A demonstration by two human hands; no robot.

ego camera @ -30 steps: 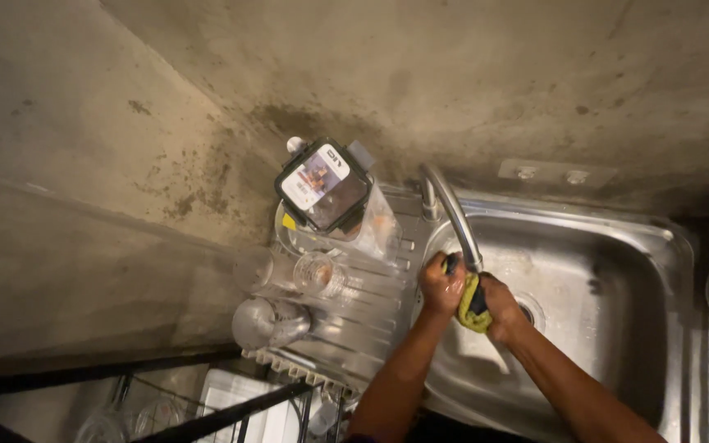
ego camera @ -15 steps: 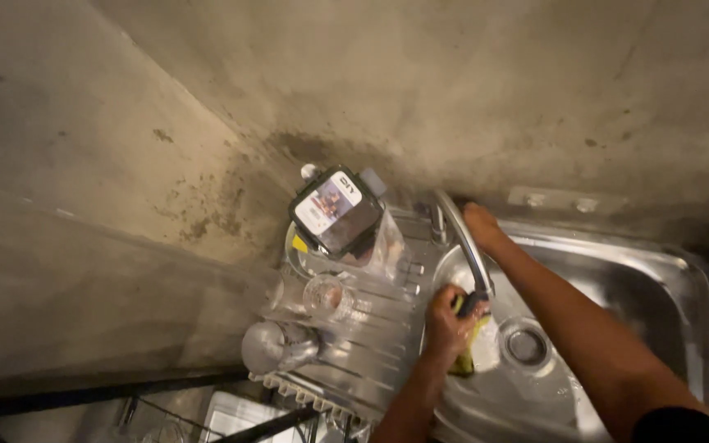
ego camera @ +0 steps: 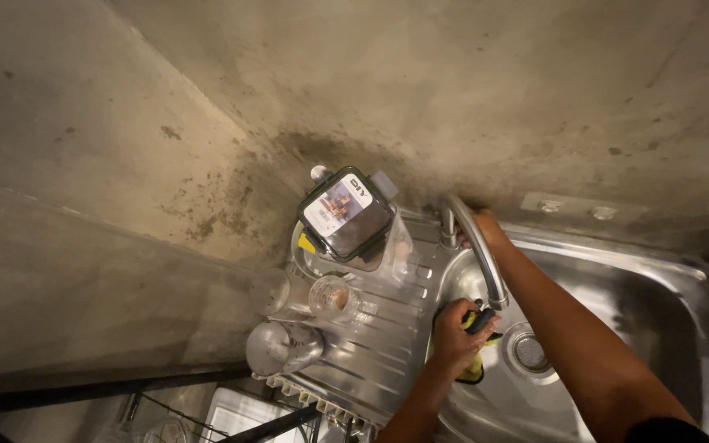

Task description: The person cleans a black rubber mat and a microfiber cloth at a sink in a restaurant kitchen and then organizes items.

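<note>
My left hand (ego camera: 453, 338) grips a yellow and dark sponge (ego camera: 476, 369) under the spout of the curved steel tap (ego camera: 478, 254), over the steel sink (ego camera: 666, 303). My right hand (ego camera: 484, 227) reaches to the back of the tap at its base by the wall; its fingers are partly hidden behind the tap. My right forearm crosses above the sink drain (ego camera: 528, 350).
On the ribbed steel drainboard (ego camera: 379, 353) stand a clear lidded container (ego camera: 346, 215) with a dark-rimmed lid, a clear glass (ego camera: 331, 297) and an upturned glass (ego camera: 279, 348). Stained concrete walls enclose the corner. A black wire rack (ego camera: 231, 414) sits below the drainboard.
My right hand left the sponge and reached up to the tap's base. My left hand kept the sponge under the spout. The view shifted nearer to the drainboard.
</note>
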